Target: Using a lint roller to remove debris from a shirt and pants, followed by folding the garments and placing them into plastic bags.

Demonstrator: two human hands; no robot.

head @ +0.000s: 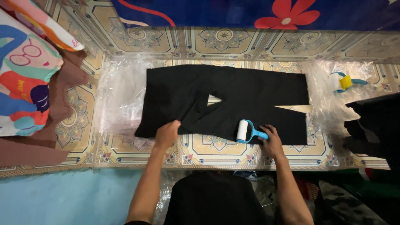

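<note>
A black garment (pixel 233 100), folded flat with its legs pointing right, lies spread on a patterned tiled floor (pixel 216 150), over a sheet of clear plastic (pixel 121 96). A lint roller (pixel 246 131) with a white roll and blue handle rests on the garment's near edge, toward the right. The right hand (pixel 271 141) holds the blue handle, fingers closed around it. The left hand (pixel 167 133) presses down on the garment's near left corner, fingers curled against the cloth and gripping nothing separate.

Right of the garment, on the crinkled plastic, lies a second roller (pixel 345 81) in blue, white and yellow. Further right, a pile of dark cloth (pixel 375 125) sits at the picture's edge. Left of the garment, well apart, lie a brown cloth (pixel 62 91) and a brightly coloured cartoon-print fabric (pixel 23 79). Beyond the garment's far edge hangs a blue cloth with a red flower (pixel 287 14). Nearest the viewer is the person's dark lap (pixel 212 200).
</note>
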